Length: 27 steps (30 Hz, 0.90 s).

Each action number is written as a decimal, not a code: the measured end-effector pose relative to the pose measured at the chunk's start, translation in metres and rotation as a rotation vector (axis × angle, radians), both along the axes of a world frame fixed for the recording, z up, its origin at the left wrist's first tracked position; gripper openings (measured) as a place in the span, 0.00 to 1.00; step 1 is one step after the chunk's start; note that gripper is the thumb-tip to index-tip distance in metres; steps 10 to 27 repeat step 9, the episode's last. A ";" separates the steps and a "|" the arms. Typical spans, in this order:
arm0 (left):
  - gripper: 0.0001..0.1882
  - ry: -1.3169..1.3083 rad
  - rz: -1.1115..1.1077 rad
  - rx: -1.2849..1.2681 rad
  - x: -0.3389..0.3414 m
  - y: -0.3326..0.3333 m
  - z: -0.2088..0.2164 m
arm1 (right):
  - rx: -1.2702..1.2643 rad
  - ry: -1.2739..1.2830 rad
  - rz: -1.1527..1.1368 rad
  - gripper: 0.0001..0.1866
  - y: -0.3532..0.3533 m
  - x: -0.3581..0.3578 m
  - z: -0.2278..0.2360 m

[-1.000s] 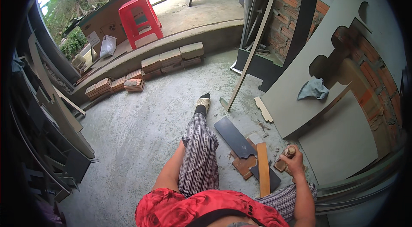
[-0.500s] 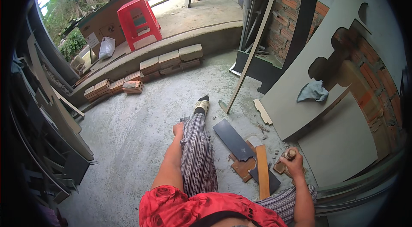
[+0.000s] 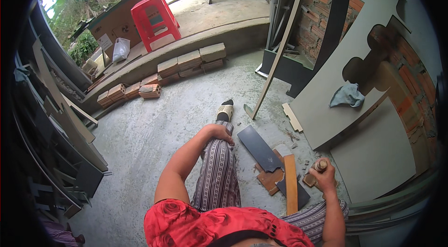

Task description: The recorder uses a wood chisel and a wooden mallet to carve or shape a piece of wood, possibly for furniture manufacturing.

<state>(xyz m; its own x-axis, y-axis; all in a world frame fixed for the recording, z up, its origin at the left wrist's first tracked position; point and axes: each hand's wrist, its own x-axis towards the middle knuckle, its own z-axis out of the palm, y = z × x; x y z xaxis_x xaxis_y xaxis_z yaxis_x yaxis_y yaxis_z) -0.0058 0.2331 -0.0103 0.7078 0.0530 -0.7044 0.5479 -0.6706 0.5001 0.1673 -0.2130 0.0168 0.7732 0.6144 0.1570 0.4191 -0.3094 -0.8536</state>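
My left hand (image 3: 221,133) lies across my left knee, its fingers curled over the striped trouser leg (image 3: 216,167). My right hand (image 3: 326,174) is wrapped round a brown, round-ended handle (image 3: 320,165); its lower part is hidden, so I cannot tell the tool. Under that hand a small brown wood piece (image 3: 309,180) lies on the floor. To its left, a yellowish wooden strip (image 3: 291,184) lies over a dark board (image 3: 259,148) with a broken edge and a brown board (image 3: 269,182).
Pale panels (image 3: 336,116) lean on the right, a blue-grey cloth (image 3: 347,96) on one. A long wooden strip (image 3: 280,51) stands slanted. Bricks (image 3: 177,66) line the concrete step, with a red stool (image 3: 154,20) above. Boards (image 3: 70,121) lean at the left.
My left hand has moved from the outer side of the knee onto the top of it, and the elbow is bent more. My right hand keeps its grip. The view has shifted slightly.
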 end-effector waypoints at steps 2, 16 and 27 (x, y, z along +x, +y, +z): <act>0.29 0.175 -0.098 0.065 0.012 0.007 -0.012 | 0.000 0.007 0.000 0.17 0.003 0.000 0.002; 0.33 0.280 -0.366 0.098 0.030 0.051 -0.078 | 0.000 0.019 0.007 0.19 0.003 0.001 0.002; 0.33 0.280 -0.366 0.098 0.030 0.051 -0.078 | 0.000 0.019 0.007 0.19 0.003 0.001 0.002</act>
